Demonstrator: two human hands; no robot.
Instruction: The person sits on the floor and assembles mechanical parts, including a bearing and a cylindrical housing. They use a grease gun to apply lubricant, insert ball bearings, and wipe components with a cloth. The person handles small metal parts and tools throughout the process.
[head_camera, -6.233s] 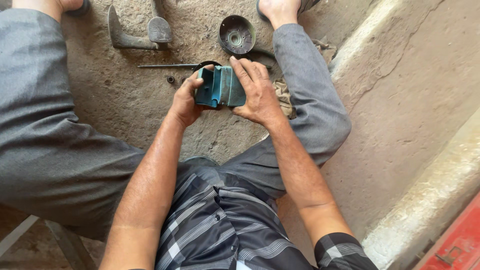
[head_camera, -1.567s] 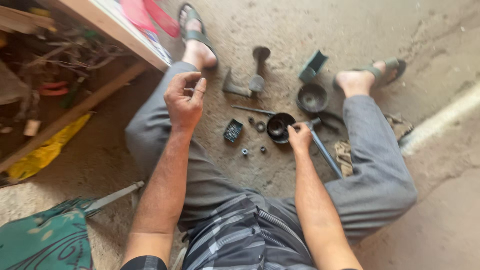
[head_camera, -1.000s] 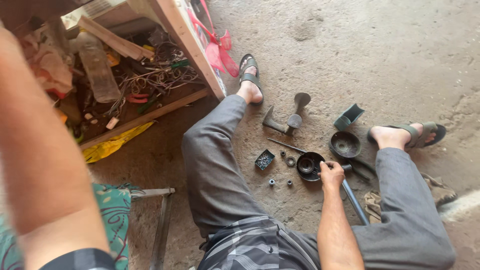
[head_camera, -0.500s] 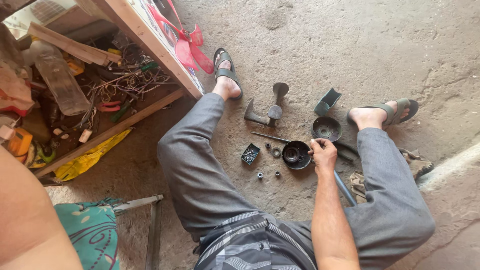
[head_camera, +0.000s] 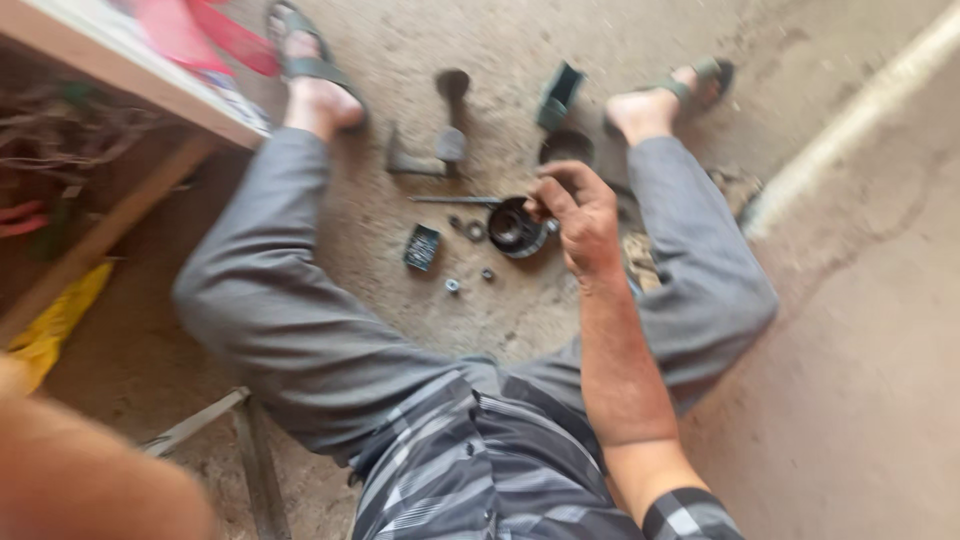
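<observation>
I sit on a concrete floor with my legs spread, and the view is blurred. My right hand (head_camera: 578, 212) hovers between my knees, its fingers curled, thumb and forefinger pinching the rim of a black round cup-shaped part (head_camera: 514, 228). Left of that part lie a small dark square piece (head_camera: 422, 247), a thin metal rod (head_camera: 455, 199) and a few small nuts (head_camera: 452, 286). Only my left forearm (head_camera: 85, 480) shows, blurred at the bottom left; the hand itself is out of frame.
A grey metal bracket (head_camera: 440, 145), a teal piece (head_camera: 558, 95) and a second black round part (head_camera: 566, 148) lie between my sandalled feet. A wooden shelf (head_camera: 130, 85) with clutter stands at the left, a metal frame (head_camera: 200, 425) by my left thigh, a concrete ridge (head_camera: 850, 110) at right.
The view has swung right and closer to the parts. My left arm has sunk to the bottom left corner. My right hand stays at the black round part.
</observation>
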